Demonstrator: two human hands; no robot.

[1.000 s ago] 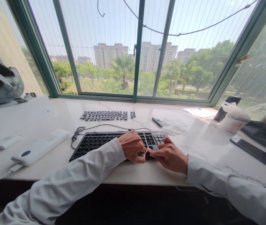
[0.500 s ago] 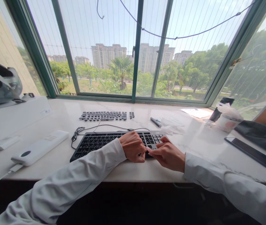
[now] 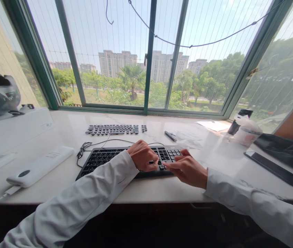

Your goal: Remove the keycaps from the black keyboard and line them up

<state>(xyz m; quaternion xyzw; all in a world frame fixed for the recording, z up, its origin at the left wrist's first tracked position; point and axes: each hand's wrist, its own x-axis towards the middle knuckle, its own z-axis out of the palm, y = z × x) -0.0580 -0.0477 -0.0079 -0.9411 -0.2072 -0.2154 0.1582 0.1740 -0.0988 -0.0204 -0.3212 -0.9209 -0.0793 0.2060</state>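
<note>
A black keyboard point(image 3: 98, 161) lies on the white desk, most of its key positions without caps and showing dark switches. My left hand point(image 3: 143, 155) rests over its middle right part, the fingers curled closed; what they hold, if anything, is hidden. From the right, my right hand point(image 3: 189, 170) reaches over the number pad side, index finger pointing left and the other fingers folded. A small dark keycap point(image 3: 161, 167) shows between the two hands, right at my right fingertip. Behind the keyboard, loose black keycaps point(image 3: 115, 129) lie in rows.
The keyboard's cable point(image 3: 84, 146) is bundled at its left. A white power bank point(image 3: 40, 166) with a cable lies left. A dark pen point(image 3: 170, 136) and clear plastic wrapping point(image 3: 189, 137) lie behind. On the right are a phone point(image 3: 275, 168) and a plastic cup point(image 3: 247, 133).
My hands have come slightly apart, the left shifting up and left. The keycap between them now shows. The camera view has shifted slightly.
</note>
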